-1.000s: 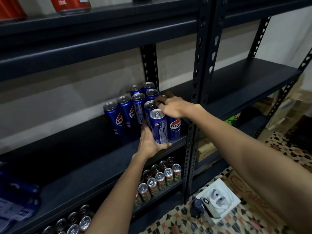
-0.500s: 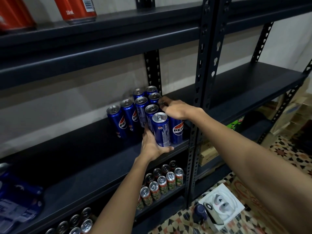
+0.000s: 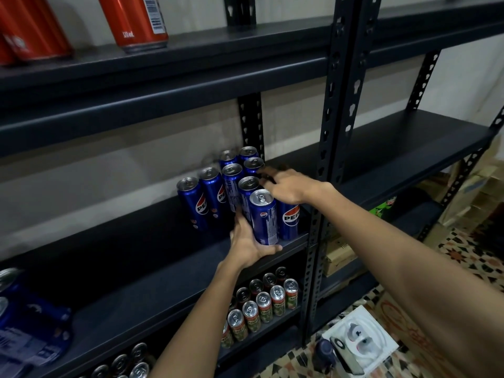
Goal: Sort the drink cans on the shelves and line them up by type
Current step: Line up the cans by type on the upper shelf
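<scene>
On the middle dark metal shelf (image 3: 131, 290) of the black slotted-steel rack, the slim blue aluminium cola cans (image 3: 218, 192) stand as one cluster at the shelf's right end, against the rack's upright post (image 3: 316, 241). All are upright, long axis vertical, pull-tab tops facing up; printed logos face forward on some and sideways on others, so label direction is not uniform. I judge the step in hand to be squaring up this blue group into rows. My left hand (image 3: 246, 245) holds the front blue can (image 3: 263, 216) near its base, thumb curled under its front lower edge, fingers hidden behind it; that can sits at the front lip of the shelf, label text toward me, touching or just beside its right-hand neighbour. My right hand (image 3: 289, 186) reaches over the cluster, fingers spread loosely and resting across the tops of the right-hand cans; I cannot tell whether they press down or merely steady. Next, in my judgement, the front can wants sliding back into line with the cans behind, kept vertical so it does not knock the row. Further right, the adjoining shelf bay holds no blue cans that I can see.
</scene>
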